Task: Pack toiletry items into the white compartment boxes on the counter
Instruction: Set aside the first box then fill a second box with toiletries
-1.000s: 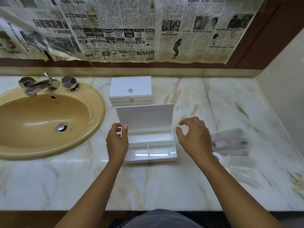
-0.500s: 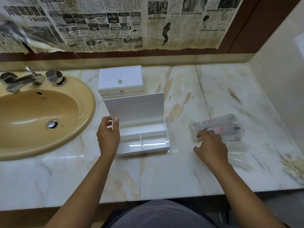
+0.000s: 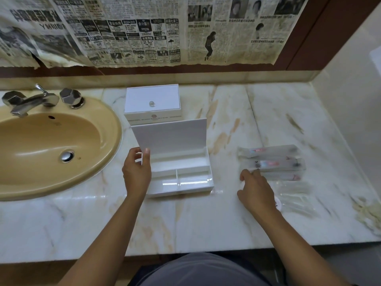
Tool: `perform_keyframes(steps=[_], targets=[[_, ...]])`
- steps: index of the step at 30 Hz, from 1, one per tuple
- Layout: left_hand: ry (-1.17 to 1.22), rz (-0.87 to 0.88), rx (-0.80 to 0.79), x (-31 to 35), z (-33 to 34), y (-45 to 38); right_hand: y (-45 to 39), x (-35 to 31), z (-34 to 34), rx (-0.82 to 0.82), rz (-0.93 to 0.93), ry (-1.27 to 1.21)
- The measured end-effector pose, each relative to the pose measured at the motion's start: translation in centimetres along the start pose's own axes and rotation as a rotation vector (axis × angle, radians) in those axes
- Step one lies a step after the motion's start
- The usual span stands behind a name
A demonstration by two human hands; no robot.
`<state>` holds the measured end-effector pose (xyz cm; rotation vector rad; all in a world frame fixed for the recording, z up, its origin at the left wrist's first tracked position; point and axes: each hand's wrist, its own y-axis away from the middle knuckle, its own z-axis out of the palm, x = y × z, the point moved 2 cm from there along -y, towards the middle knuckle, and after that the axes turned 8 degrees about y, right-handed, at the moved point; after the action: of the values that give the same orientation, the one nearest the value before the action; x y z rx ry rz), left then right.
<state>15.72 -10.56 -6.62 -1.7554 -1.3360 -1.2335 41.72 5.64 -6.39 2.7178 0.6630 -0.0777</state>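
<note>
Here left hand (image 3: 136,174) pinches glossy white box (image 3: 181,176) lid; right hand (image 3: 255,189) fingertips curled on frosted packets (image 3: 272,164).

- Open white compartment box (image 3: 181,174): lid upright, three empty sections.
- Closed white box (image 3: 152,104) just behind it, small clear knob on top.
- Frosted packets (image 3: 272,162), apparently toothbrush kits, stacked well right, blurred.

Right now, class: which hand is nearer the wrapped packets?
Right. The right hand touches the packets' near ends; the left hand holds the open box's lid.
</note>
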Motion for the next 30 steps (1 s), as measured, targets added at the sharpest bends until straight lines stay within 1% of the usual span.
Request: perform_keyframes(steps=[13,16,20,26,30], targets=[[0.005,0.007,0.008,-0.5,0.0,-0.2,-1.4,-5.6,0.4,0.000,-0.142,-0.034],[0.006,0.010,0.004,-0.4,0.0,-0.1,-1.9,-6.2,0.4,0.007,-0.151,-0.036],[0.008,0.010,0.001,-0.4,0.0,-0.1,-1.6,-6.0,0.1,-0.002,-0.150,-0.016],[0.003,0.011,0.005,-0.5,0.0,-0.2,-0.3,-4.3,-1.5,0.120,-0.137,-0.003],[0.007,0.012,0.007,-0.4,0.0,-0.2,0.4,-2.2,-2.3,0.123,-0.095,0.012]])
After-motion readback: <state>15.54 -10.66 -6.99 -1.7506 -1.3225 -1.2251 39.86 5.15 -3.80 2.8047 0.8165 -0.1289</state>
